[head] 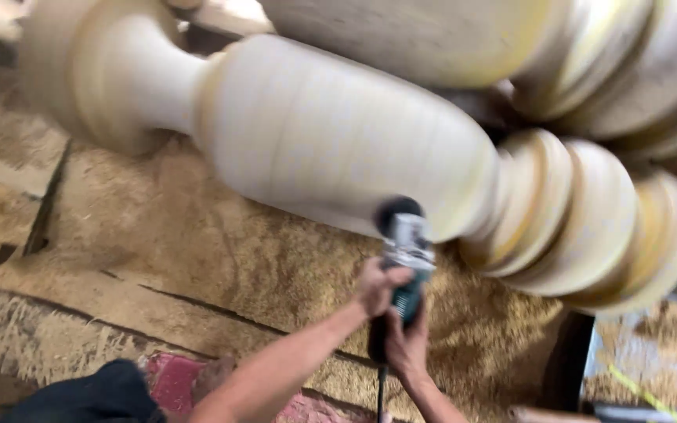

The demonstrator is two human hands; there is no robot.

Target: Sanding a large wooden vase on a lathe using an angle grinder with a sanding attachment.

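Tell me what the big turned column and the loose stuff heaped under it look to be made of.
Turned column: pale bare wood, apparently unfinished; faint grain lines ring its smooth, matte bulge. Loose heap: probably sawdust and fine wood shavings, tan and fibrous, covering the floor beneath. Both hands grip a power tool against the column.

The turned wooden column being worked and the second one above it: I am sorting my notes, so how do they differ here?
The lower turned column shows nearly whole: a narrow neck, a long bulging belly, stacked rings. The upper column is cut off by the frame's top edge. The lower one has the angle grinder against it, held in the left hand and right hand; the upper one goes untouched. Both are pale bare wood with ringed profiles.
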